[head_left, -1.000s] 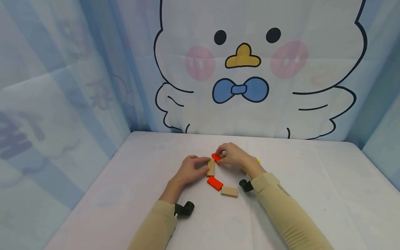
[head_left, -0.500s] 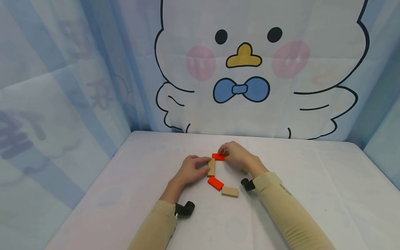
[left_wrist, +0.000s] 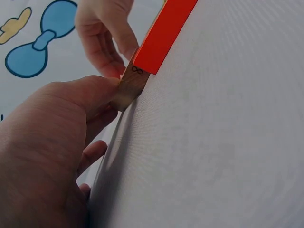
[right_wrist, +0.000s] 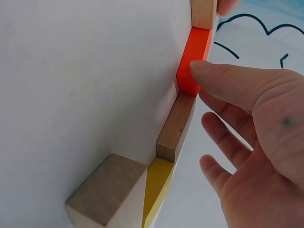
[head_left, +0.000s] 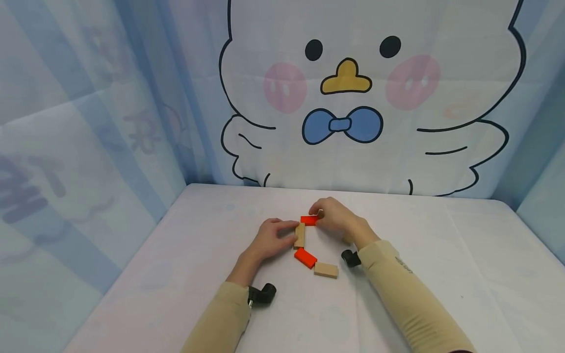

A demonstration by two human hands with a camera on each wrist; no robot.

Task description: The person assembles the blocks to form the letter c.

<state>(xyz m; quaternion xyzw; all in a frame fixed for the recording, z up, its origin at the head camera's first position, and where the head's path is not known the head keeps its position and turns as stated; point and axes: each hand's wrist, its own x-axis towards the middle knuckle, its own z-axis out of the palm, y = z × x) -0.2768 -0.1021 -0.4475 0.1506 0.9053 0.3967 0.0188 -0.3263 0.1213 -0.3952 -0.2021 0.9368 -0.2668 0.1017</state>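
Observation:
A wooden block (head_left: pixel 300 236) stands on edge in a curved row. My left hand (head_left: pixel 273 239) rests its extended index finger and thumb against this block's outer side; in the left wrist view the thumb touches it near one end. Past its far end is a red block (head_left: pixel 309 220), standing sideways. My right hand (head_left: pixel 337 218) pinches this red block, its thumb plainly on the inner face in the right wrist view, the index fingertip hidden behind. The red block adjoins a brown wooden block (right_wrist: pixel 175 121) on its other side.
Nearer the person, another red block (head_left: pixel 305 258) and a pale wooden block (head_left: pixel 326 270) continue the row. A yellow block (right_wrist: pixel 159 183) and a wooden block (right_wrist: pixel 107 190) stand below my right hand in the right wrist view. White cloth covers the table (head_left: pixel 176 264).
The far red block has turned from slanting to lying sideways across the wooden block's far end. My right hand has shifted slightly right and away; the left hand holds its place.

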